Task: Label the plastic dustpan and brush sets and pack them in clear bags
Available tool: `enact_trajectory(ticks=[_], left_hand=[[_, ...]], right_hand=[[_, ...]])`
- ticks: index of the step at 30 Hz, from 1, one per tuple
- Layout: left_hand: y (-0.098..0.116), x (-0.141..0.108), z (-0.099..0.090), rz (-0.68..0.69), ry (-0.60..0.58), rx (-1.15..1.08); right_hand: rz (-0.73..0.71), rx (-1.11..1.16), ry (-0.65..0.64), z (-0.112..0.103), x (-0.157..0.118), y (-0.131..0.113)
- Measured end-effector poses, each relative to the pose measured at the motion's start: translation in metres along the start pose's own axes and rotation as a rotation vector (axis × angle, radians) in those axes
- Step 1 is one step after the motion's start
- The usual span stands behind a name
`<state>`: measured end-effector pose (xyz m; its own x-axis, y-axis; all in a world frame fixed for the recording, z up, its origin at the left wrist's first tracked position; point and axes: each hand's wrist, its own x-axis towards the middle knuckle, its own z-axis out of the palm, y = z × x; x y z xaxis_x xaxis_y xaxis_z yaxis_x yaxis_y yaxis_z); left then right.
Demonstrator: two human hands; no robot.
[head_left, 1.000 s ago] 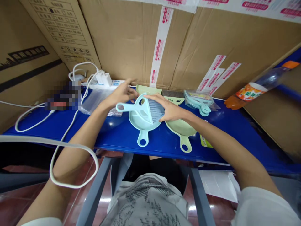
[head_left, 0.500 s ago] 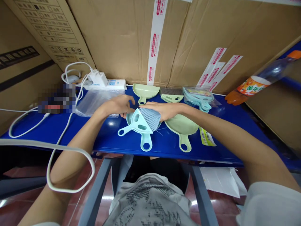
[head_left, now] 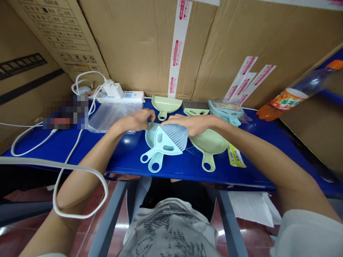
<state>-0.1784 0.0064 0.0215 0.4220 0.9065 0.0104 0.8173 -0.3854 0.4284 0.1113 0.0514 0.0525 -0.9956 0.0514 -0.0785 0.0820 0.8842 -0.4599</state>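
Note:
A light blue brush (head_left: pixel 167 141) with grey-blue bristles lies over a light blue dustpan (head_left: pixel 152 134), both handles pointing toward me. My right hand (head_left: pixel 184 123) is closed on the bristle side of the brush. At the dustpan's upper left rim, my left hand (head_left: pixel 140 120) has its fingers curled against the edge. Just right of the brush rests a green dustpan (head_left: pixel 210 142), partly under my right forearm. Behind my hands lie another green dustpan (head_left: pixel 166 104) and a green brush (head_left: pixel 196 111).
A bagged light blue set (head_left: pixel 226 110) and a yellow-green label (head_left: pixel 236 156) lie right. An orange drink bottle (head_left: pixel 291 98) leans at the far right. Plastic bags (head_left: pixel 112 116), a power strip (head_left: pixel 134 96) and white cables occupy the left. Cardboard (head_left: pixel 142 46) stands behind the blue table (head_left: pixel 128 157).
The blue brush has shifted slightly right and turned. The blue dustpan's handle has swung left under it. My left hand's fingers have curled in more.

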Motion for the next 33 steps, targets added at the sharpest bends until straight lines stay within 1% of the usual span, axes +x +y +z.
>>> enact_trajectory(ticks=[2,5,9,12,15,19,21,23,27,30,33], left_hand=[[0.004,-0.001,-0.003,-0.056,-0.045,0.043],[0.005,-0.003,-0.006,-0.132,-0.063,0.115],[-0.001,-0.003,-0.006,-0.183,-0.003,0.246],[-0.003,-0.003,-0.005,-0.17,0.027,0.266],[0.002,-0.003,-0.005,-0.124,0.038,0.225],[0.008,-0.001,0.0,-0.121,0.071,0.109],[0.009,0.001,0.003,-0.139,0.089,0.041],[0.009,0.003,0.006,-0.158,0.101,-0.001],[0.009,0.004,0.007,-0.186,0.104,-0.058],[0.01,0.003,0.006,-0.201,0.094,-0.088],[0.012,0.001,0.006,-0.231,0.068,-0.092]], right_hand=[[-0.017,-0.008,-0.032,-0.002,0.005,0.0],[-0.012,0.006,-0.044,-0.011,0.006,-0.001],[-0.014,0.029,-0.048,-0.022,0.001,-0.002],[-0.04,0.009,-0.032,-0.026,0.003,-0.001],[-0.066,-0.036,-0.041,-0.022,0.012,0.0],[-0.045,-0.184,-0.041,-0.007,0.027,-0.003],[-0.009,-0.278,-0.028,0.003,0.033,-0.006],[0.056,-0.368,-0.031,0.01,0.035,-0.013],[0.205,-0.514,-0.126,0.019,0.035,-0.03],[0.282,-0.526,-0.162,0.023,0.031,-0.043],[0.354,-0.471,-0.148,0.023,0.021,-0.048]])
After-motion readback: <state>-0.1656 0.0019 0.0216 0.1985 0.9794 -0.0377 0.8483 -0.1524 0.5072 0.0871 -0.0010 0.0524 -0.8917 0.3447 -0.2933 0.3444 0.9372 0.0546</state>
